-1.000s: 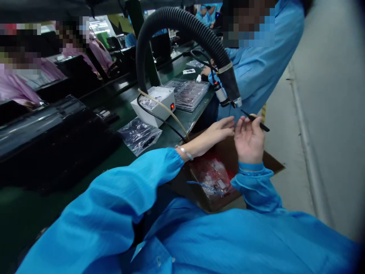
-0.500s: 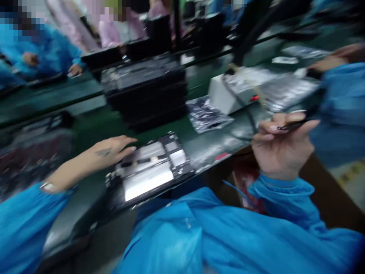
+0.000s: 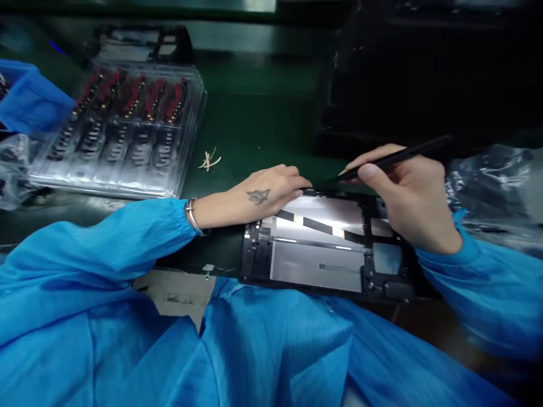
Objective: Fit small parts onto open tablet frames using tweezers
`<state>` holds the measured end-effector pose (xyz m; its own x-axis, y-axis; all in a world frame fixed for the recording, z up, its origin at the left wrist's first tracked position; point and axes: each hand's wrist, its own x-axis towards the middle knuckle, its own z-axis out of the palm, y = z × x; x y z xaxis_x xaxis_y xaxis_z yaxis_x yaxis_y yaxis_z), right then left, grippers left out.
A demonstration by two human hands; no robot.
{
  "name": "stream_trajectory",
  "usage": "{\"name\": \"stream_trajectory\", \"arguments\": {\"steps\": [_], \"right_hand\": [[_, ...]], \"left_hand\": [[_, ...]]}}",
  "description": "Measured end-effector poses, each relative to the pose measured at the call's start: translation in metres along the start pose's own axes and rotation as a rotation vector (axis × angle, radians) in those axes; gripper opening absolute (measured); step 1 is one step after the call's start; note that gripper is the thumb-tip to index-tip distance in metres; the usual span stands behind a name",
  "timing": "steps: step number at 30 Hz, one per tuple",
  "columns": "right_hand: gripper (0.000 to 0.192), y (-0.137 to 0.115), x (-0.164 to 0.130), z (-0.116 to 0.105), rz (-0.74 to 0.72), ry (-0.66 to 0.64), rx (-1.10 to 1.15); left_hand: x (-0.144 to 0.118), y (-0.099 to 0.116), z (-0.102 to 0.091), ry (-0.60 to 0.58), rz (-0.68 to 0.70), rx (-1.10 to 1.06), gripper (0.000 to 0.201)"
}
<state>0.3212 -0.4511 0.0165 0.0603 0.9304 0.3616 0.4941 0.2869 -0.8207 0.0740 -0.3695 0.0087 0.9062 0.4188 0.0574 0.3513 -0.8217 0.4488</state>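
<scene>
An opened tablet (image 3: 318,271), with a silvery panel, black frame and dark ribbon strip, lies at the table's front edge in front of me. My left hand (image 3: 275,189) is closed at its upper left edge, thumb over the rim and fingers bent along the far side. My right hand (image 3: 411,198) pinches a slim black tool (image 3: 418,150) shaped like tweezers. The tool's tip points left, just beyond the tablet's far edge; contact with it cannot be made out. The right hand covers part of the tablet's upper right corner.
Stacked clear plastic trays (image 3: 114,181) hold red and black parts at left, with another dark frame (image 3: 139,45) behind. Farther left is a blue bin (image 3: 38,102). Pale strips (image 3: 207,161) lie on the green table. A dark stack (image 3: 416,85) and plastic bags (image 3: 496,181) are at right.
The view has swung down and left. My right hand has come from far right to the tablet's far edge, holding the black tool. My left hand now touches the tablet's edge.
</scene>
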Motion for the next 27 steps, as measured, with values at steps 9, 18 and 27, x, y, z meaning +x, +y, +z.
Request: {"name": "stream_trajectory", "arguments": {"steps": [9,18,27], "right_hand": [[0.019,-0.008,-0.004,-0.012,0.059,-0.143,-0.186],[0.012,-0.012,-0.003,-0.009,0.028,-0.158,-0.186],[0.013,-0.010,-0.003,-0.009,0.054,-0.148,-0.103]], "left_hand": [[-0.001,0.004,0.002,0.009,0.007,0.047,0.039],[-0.001,0.003,0.002,0.010,0.013,0.068,0.038],[-0.002,0.002,0.004,0.038,0.040,0.079,0.038]]}}
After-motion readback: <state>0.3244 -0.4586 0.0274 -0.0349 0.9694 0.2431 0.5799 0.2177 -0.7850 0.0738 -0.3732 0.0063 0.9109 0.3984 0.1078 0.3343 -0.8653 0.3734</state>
